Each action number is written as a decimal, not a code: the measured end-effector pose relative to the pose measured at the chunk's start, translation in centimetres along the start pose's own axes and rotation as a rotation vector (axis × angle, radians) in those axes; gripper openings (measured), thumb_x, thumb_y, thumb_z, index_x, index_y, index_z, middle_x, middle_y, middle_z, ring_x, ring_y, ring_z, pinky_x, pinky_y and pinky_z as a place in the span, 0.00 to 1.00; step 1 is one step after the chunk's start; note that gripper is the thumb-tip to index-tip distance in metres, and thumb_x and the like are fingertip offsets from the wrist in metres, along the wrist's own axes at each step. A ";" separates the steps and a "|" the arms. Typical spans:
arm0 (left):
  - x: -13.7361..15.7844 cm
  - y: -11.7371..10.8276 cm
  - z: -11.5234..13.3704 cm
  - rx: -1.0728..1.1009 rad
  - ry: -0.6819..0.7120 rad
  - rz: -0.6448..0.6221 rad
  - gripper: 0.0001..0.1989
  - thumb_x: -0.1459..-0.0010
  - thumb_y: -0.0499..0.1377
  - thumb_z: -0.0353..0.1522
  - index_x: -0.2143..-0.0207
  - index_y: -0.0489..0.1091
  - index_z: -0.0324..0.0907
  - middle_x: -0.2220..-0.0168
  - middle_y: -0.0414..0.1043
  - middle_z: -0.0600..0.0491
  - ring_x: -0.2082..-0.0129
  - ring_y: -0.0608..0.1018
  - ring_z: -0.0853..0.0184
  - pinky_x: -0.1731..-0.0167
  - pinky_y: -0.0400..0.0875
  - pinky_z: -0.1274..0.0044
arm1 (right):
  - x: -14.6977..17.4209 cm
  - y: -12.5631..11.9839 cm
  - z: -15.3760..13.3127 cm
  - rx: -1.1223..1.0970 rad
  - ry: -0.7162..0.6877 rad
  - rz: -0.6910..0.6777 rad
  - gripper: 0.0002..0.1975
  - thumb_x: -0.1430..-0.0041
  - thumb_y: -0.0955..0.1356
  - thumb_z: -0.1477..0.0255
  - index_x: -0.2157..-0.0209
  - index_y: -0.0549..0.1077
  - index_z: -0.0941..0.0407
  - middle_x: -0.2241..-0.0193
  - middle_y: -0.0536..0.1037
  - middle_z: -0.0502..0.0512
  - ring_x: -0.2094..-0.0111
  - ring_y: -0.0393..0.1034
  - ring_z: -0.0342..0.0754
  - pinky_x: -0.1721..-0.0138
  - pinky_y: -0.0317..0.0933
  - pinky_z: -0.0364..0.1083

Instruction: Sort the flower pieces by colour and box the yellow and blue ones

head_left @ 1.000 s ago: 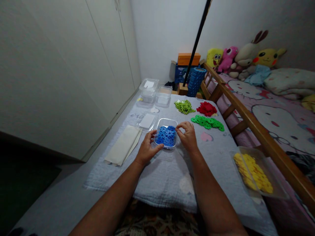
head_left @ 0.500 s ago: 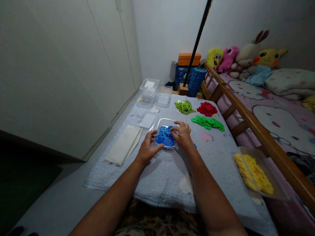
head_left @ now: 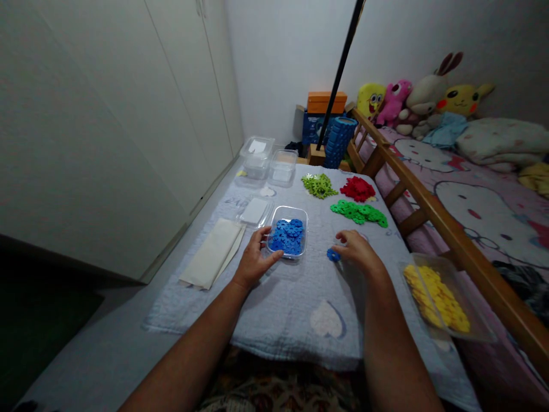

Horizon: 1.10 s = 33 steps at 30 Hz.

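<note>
A clear plastic container (head_left: 307, 223) stands at the middle of the cloth-covered table, holding a heap of blue snowflake-shaped plastic pieces (head_left: 288, 236). My left hand (head_left: 256, 257) holds the container at its near left corner, thumb along the front and fingers at the left side. To the right of the container, a loose blue snowflake piece (head_left: 333, 255) lies on the cloth. My right hand (head_left: 358, 250) is over it, thumb at the piece's edge and index finger apart from the thumb; whether the thumb touches it I cannot tell.
Light-green (head_left: 319, 186), red (head_left: 357, 189) and green pieces (head_left: 359, 213) lie in piles at the back right. A tub of yellow pieces (head_left: 437, 297) is at the right edge. Left are a lid (head_left: 256, 212), folded cloth (head_left: 213, 254) and stacked containers (head_left: 257, 157).
My right hand has left the blue pieces in the container and moved right to the loose blue piece. My left hand stays at the container.
</note>
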State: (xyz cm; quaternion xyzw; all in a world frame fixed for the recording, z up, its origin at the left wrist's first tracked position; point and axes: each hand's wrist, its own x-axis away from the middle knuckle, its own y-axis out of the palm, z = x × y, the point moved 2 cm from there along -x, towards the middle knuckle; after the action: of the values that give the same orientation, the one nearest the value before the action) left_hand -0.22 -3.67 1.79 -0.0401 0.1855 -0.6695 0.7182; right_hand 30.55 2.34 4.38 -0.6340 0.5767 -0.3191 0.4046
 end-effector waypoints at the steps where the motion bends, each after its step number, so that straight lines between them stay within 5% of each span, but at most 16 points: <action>1: 0.0 0.0 0.0 -0.002 0.000 0.001 0.34 0.48 0.68 0.40 0.41 0.61 0.45 0.43 0.67 0.45 0.48 0.74 0.59 0.49 0.69 0.65 | 0.3 0.3 0.3 0.020 0.005 -0.033 0.09 0.53 0.73 0.71 0.66 0.75 0.55 0.67 0.75 0.56 0.62 0.69 0.51 0.61 0.59 0.46; 10: 0.1 -0.1 0.2 0.010 0.002 0.008 0.34 0.49 0.68 0.40 0.41 0.61 0.45 0.44 0.68 0.45 0.49 0.74 0.59 0.50 0.70 0.66 | 0.9 0.5 -0.8 -0.141 0.089 -0.167 0.06 0.55 0.70 0.73 0.74 0.68 0.54 0.77 0.71 0.47 0.73 0.63 0.45 0.70 0.52 0.43; 18: 0.1 0.0 0.3 -0.014 0.016 -0.012 0.34 0.48 0.68 0.40 0.41 0.61 0.45 0.44 0.68 0.45 0.48 0.74 0.58 0.48 0.69 0.65 | -0.6 -1.9 -7.0 -0.412 -0.126 0.057 0.04 0.46 0.67 0.69 0.72 0.70 0.54 0.75 0.72 0.48 0.72 0.64 0.45 0.69 0.56 0.44; 23: 0.1 0.1 0.5 -0.007 0.043 -0.028 0.34 0.48 0.68 0.41 0.41 0.61 0.45 0.43 0.68 0.44 0.48 0.75 0.58 0.47 0.69 0.64 | -2.5 -0.7 -11.6 -0.232 -0.358 0.141 0.03 0.44 0.68 0.75 0.70 0.74 0.54 0.67 0.74 0.53 0.62 0.67 0.49 0.57 0.60 0.47; 33: 0.1 0.2 0.4 -0.017 0.052 -0.047 0.35 0.49 0.69 0.39 0.41 0.61 0.45 0.43 0.67 0.44 0.48 0.74 0.57 0.47 0.69 0.64 | -4.1 2.7 -13.3 0.230 -0.367 0.002 0.09 0.37 0.67 0.73 0.63 0.81 0.52 0.63 0.77 0.59 0.58 0.66 0.55 0.56 0.52 0.52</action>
State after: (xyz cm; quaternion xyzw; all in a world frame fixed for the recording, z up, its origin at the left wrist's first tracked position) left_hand 0.05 -3.79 2.08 -0.0332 0.2088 -0.6852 0.6970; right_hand 17.11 4.41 8.48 -0.6307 0.4538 -0.2614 0.5727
